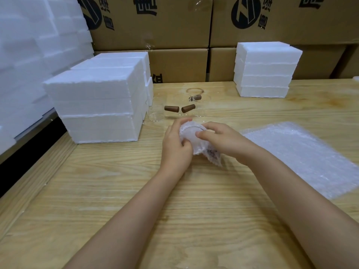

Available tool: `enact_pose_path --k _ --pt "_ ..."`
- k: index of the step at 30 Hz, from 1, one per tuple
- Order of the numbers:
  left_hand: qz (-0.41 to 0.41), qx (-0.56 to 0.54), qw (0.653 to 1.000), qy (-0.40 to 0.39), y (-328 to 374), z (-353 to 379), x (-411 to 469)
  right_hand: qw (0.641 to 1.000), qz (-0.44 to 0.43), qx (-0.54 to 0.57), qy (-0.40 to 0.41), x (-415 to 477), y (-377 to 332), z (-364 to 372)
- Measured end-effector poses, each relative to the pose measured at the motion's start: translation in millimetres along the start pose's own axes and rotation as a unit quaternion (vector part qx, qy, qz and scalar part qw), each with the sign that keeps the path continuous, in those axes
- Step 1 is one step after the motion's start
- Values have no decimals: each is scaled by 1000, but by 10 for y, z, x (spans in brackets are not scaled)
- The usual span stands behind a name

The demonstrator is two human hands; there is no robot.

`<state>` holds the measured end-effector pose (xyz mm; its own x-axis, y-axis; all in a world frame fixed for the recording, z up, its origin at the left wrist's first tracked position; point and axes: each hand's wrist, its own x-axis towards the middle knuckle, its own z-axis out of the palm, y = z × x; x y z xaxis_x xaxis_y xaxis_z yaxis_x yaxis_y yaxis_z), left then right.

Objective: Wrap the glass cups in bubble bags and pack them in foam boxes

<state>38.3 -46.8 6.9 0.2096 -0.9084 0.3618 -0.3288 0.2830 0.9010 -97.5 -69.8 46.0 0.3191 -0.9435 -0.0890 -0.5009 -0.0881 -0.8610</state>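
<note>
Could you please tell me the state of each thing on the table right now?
Cup: in a bubble bag.
Left hand: grips the bag.
Right hand: grips the bag.
Bare cups: unwrapped, upright.
Spare bags: flat, unused.
Foam boxes: closed, stacked.

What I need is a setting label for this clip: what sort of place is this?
Probably a warehouse packing station: large brown cardboard cartons stacked behind the light wooden table, stacks of white foam boxes on it, and flat clear bubble bags near a bubble-wrapped glass cup.
</note>
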Motion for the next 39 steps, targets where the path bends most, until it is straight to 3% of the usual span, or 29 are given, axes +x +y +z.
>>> enact_pose_path --k 2,5,10,15,19,22,31,37,39 --pt "-10 7 1000 -14 -4 18 -13 995 -15 -74 73 12 -8 72" --pt "32 6 996 -85 4 30 -63 989 -10 -50 142 35 53 64" --pt "150 25 967 -206 -66 -87 -44 992 64 14 107 25 83 -80" --pt "101 -13 980 -172 -75 -129 1 995 21 85 51 -24 44 -104" --pt "7 -35 997 -72 -136 -211 91 979 -73 164 92 3 86 -115" --pt "-49 -1 999 -11 -235 -337 206 974 -89 183 102 64 197 -39" --pt "-50 124 991 -24 -397 -400 292 990 -99 -71 73 93 441 156" --pt "-51 162 985 -27 -411 -375 290 953 -138 -262 64 86 432 195" --pt "-53 156 986 -28 -385 -374 289 946 -118 -285 100 85 456 175"
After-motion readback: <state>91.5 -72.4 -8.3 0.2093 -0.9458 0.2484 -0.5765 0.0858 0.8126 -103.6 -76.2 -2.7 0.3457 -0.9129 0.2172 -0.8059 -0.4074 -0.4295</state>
